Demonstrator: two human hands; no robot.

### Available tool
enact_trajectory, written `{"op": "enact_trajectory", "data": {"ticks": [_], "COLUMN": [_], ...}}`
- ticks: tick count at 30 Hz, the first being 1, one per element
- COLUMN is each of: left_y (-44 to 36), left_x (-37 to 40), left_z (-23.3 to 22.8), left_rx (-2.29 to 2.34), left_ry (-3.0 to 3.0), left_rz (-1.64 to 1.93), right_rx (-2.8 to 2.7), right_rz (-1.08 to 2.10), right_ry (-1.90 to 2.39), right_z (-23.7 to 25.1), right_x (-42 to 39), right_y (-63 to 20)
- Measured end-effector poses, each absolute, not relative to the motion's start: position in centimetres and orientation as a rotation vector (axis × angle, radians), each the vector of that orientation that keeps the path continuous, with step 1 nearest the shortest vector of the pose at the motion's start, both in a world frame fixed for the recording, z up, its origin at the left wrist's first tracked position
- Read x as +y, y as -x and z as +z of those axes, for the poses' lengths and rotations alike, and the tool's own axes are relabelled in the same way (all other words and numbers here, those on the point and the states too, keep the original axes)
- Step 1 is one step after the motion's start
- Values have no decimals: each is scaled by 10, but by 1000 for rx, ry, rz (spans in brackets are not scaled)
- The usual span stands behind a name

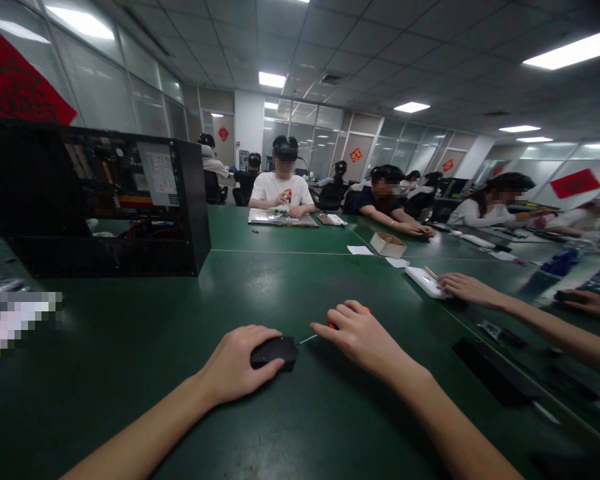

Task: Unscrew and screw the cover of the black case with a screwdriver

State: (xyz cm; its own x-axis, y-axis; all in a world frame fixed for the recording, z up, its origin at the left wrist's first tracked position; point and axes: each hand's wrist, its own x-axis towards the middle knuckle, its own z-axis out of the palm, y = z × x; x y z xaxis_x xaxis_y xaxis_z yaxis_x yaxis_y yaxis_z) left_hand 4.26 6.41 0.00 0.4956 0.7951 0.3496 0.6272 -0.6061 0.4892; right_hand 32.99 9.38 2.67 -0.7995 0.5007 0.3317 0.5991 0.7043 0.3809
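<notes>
My left hand (235,363) is wrapped around a small black box-shaped part (276,352) and holds it on the green table (260,427). Its thumb lies on the near side and the fingers on the far side. To the right, my right hand (363,337) grips a screwdriver with an orange handle (333,326), mostly covered by the fingers. The thin metal shaft (308,340) points left, its tip at the right end of the black part. Whether the tip sits in a screw cannot be made out.
An open black computer case (195,207) stands at the left. At the right are a co-worker's hand (467,290) on a white device (425,283), a long black piece (500,370), and a small open box (389,245). Across the table a person (283,190) works on a flat panel (283,219).
</notes>
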Motion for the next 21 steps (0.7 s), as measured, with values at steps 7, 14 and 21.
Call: {"op": "enact_trajectory", "data": {"ticks": [7,14,21], "left_y": [-42,-42,-41], "left_x": [67,67,67], "left_z": [-3,-2,-4], "left_rx": [1205,1198,1174], "left_ry": [-2435,-2439,-2447], "left_rz": [793,789,817], "right_rx": [-2698,-2711,-2701], "right_rz": [-755,-718,-738], "right_ry": [870,874,825], "right_z": [28,25,28], "right_x": [92,94,89], "right_y": [-329,-330,-326]}}
